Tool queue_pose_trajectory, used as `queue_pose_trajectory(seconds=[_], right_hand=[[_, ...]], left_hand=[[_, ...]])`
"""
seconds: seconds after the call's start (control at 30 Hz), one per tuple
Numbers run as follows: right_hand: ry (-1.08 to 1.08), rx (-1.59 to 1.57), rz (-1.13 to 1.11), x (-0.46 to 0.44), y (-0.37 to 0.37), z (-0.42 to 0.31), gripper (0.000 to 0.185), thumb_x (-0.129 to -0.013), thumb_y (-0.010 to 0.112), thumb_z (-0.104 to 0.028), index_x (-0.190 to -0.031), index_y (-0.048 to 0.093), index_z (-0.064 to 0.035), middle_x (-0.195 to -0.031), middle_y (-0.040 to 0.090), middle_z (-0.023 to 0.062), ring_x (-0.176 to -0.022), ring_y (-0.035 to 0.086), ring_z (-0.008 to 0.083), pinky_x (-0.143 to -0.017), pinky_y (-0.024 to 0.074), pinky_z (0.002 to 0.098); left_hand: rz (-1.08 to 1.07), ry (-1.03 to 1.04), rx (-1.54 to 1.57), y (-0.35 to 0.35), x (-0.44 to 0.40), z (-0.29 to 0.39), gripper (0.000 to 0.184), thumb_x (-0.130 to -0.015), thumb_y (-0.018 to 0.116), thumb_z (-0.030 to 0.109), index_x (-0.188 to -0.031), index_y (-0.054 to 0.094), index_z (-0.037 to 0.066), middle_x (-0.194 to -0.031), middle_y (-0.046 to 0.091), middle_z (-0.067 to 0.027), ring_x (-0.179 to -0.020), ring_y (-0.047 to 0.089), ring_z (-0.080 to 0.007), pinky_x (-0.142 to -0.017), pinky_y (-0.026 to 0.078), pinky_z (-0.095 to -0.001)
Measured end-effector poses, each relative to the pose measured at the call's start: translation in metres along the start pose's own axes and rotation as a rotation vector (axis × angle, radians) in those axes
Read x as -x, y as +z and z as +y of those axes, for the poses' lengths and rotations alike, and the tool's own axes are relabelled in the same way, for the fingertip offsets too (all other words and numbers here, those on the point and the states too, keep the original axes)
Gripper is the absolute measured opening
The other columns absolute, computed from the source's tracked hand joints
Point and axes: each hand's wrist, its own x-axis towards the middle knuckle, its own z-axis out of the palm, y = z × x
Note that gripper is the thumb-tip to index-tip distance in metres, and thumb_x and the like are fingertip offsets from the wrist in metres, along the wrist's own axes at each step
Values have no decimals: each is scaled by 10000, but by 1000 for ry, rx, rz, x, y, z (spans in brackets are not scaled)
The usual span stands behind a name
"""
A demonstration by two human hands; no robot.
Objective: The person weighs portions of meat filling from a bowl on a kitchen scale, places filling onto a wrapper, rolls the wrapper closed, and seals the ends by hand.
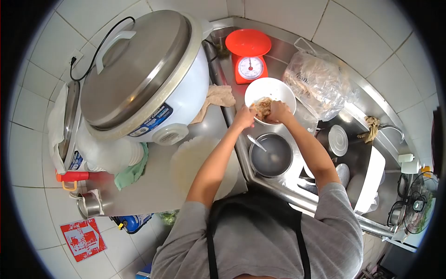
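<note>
A white bowl (pixel 270 87) stands on the steel counter, with brown, shredded-looking food (pixel 263 108) low inside it. My right hand (pixel 280 112) reaches over the near right rim, its fingers closed on the food. At the bowl's near left edge is my left hand (pixel 244 117), fingers curled together; whatever they hold is hidden. Just below the bowl sits a metal pot (pixel 274 160) with greyish contents. A spoon (pixel 256 142) leans over that pot's left rim.
Behind the bowl stands a red kitchen scale (pixel 251 69). A clear plastic bag (pixel 318 81) of pale food lies to the right, near the sink (pixel 360 139) with its pots and lids. On the left are a large rice cooker (pixel 144 79) and a beige cloth (pixel 216 100).
</note>
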Motion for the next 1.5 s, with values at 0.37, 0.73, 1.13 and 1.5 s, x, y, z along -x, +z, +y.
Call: queue_pose_trajectory(seconds=[0.37,0.73,1.13,1.5], right_hand=[[-630,310,223,-37,18,-18,473,-692,649,-211,-1150,545,-161,-1103,563,134,-953,596,318,-809,483,440],[-442,-579,316,-34,-38,46,483,-571,826,-226,-987,623,-89,-914,651,170,-865,631,309,-776,491,378],[-231,-561,496,-31,-23,29,418,-598,811,-208,-923,643,-6,-804,659,196,-756,658,298,-699,518,377],[-375,-434,291,-26,-47,56,670,-509,832,-230,-1092,594,0,-966,625,178,-919,601,318,-840,493,349]], left_hand=[[-38,-33,49,-4,15,5,333,-921,369,192,-1123,421,-68,-727,624,-141,-505,617,-204,-480,499,-331],[6,-39,30,0,14,1,308,-915,384,165,-1107,438,-70,-711,629,-143,-520,624,-197,-507,501,-334],[0,-5,51,2,17,3,305,-914,393,163,-1128,434,-51,-723,621,-126,-494,605,-182,-477,489,-311],[-89,-26,83,-1,18,-3,296,-941,414,230,-1100,452,-16,-788,617,-107,-532,593,-138,-481,473,-265]])
